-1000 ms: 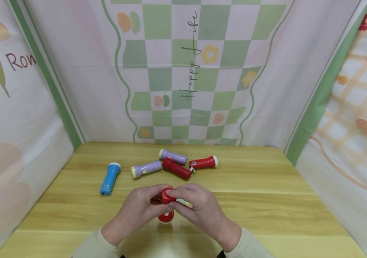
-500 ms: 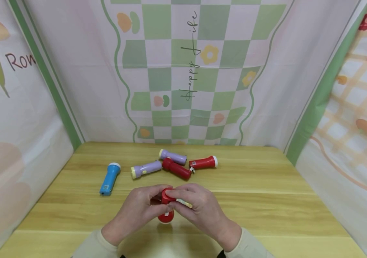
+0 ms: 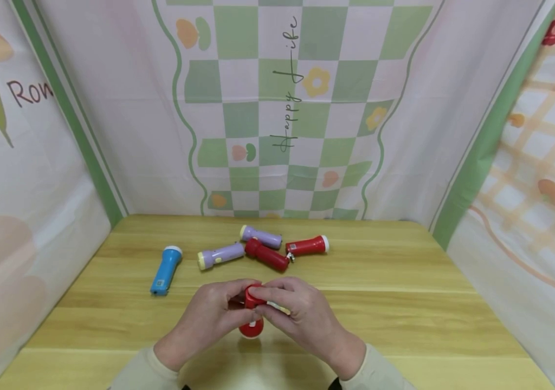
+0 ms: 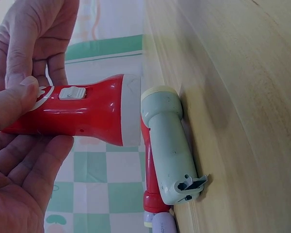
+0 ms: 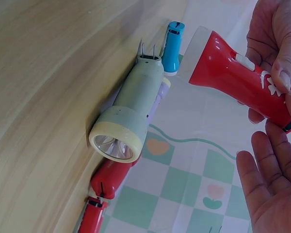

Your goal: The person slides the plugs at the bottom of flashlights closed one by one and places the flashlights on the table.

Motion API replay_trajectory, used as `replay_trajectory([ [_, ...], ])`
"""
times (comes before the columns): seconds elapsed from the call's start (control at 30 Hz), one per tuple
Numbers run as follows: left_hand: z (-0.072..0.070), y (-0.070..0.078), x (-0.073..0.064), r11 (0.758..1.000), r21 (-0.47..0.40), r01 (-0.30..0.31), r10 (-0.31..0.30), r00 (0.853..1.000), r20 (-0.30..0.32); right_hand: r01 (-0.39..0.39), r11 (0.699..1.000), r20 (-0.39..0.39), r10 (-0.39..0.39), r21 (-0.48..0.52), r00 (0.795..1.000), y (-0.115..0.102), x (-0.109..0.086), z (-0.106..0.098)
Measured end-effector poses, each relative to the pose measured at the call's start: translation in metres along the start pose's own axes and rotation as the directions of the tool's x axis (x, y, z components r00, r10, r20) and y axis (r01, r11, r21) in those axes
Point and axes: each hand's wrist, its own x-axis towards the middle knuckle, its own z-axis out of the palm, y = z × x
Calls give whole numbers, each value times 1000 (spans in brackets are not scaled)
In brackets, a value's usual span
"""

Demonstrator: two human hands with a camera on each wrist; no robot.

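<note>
A red flashlight [image 3: 251,327] with a white rim stands head down just above the table, upheld between both hands. My left hand [image 3: 216,309] grips its body, the thumb lying along the side near the white switch. My right hand [image 3: 302,314] pinches the tail end with thumb and forefinger. In the right wrist view a dark slot shows at the red flashlight's [image 5: 228,73] tail. Close by lies a pale green flashlight [image 4: 169,145] with a cream rim and metal prongs [image 5: 149,50] folded out; the right hand mostly hides it in the head view.
Beyond the hands lie two purple flashlights [image 3: 221,255] [image 3: 262,238], a dark red flashlight [image 3: 268,255] and a red flashlight [image 3: 308,246] with a white rim. A blue flashlight [image 3: 166,271] lies apart at the left. Printed curtains [image 3: 282,108] enclose the wooden table [image 3: 404,303].
</note>
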Motion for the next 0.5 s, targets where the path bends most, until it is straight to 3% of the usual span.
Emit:
replay_trajectory([
  [0.5,1,-1,1,1000,8,12,-12,1000,-4,7,1000,2,-6,-25,1000,1,1,0],
])
